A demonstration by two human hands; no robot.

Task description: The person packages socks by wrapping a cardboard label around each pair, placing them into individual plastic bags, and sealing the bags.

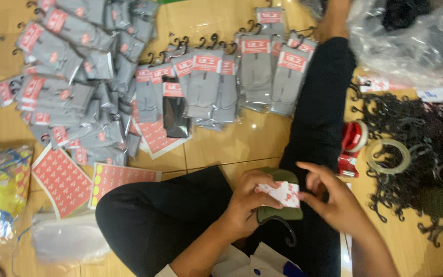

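An olive-green sock (277, 211) with a black plastic hook rests on my lap. My left hand (249, 201) grips it and pinches a red-and-white paper label (282, 194) against its top. My right hand (330, 196) is on the label's right end, fingers curled around the edge. Both hands sit over my black-trousered legs.
Packed grey socks (206, 82) with red labels lie in rows and a heap (73, 66) on the wooden floor ahead. Red sticker sheets (62, 179) lie at left, a black phone (174, 115) among the socks. A tape roll (388, 156), red tape dispenser (354, 138) and black hooks (411, 128) sit at right.
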